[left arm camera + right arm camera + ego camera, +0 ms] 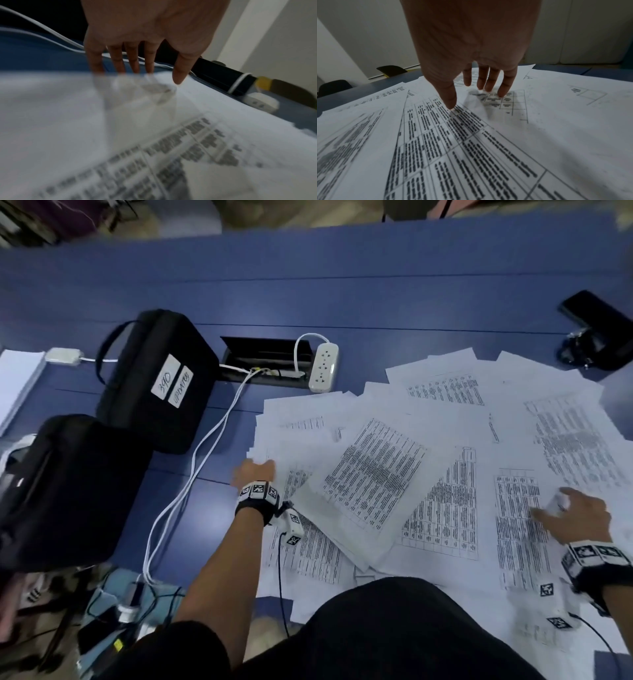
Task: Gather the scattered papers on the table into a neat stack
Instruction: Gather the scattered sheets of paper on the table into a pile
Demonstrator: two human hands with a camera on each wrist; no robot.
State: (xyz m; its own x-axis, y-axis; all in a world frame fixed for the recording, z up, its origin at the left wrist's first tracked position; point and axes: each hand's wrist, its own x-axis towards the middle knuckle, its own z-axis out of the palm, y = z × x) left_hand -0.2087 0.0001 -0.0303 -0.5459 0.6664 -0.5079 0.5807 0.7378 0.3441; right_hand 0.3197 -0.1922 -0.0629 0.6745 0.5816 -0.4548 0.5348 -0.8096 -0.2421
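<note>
Right hand [575,518] spread flat, fingertips pressing papers [376,474] near the desk's [308,296] front edge; left hand [251,474] fingers straight, tips hidden under sheets

I'm looking at an office: a long blue meeting table [342,285] with a cable hatch [263,361] at eleven o'clock, a power strip [323,367] beside it, printed sheets [376,474] spread across, plain white walls [359,33] behind.

the light is dim, cool and even, and the white papers [445,460] are the brightest area, without glare. the head view bends and smears at its edges; the left wrist view is heavily motion-blurred, print unreadable. the right wrist view is sharper, with a soft shadow on the sheets under the right hand [471,54].
</note>
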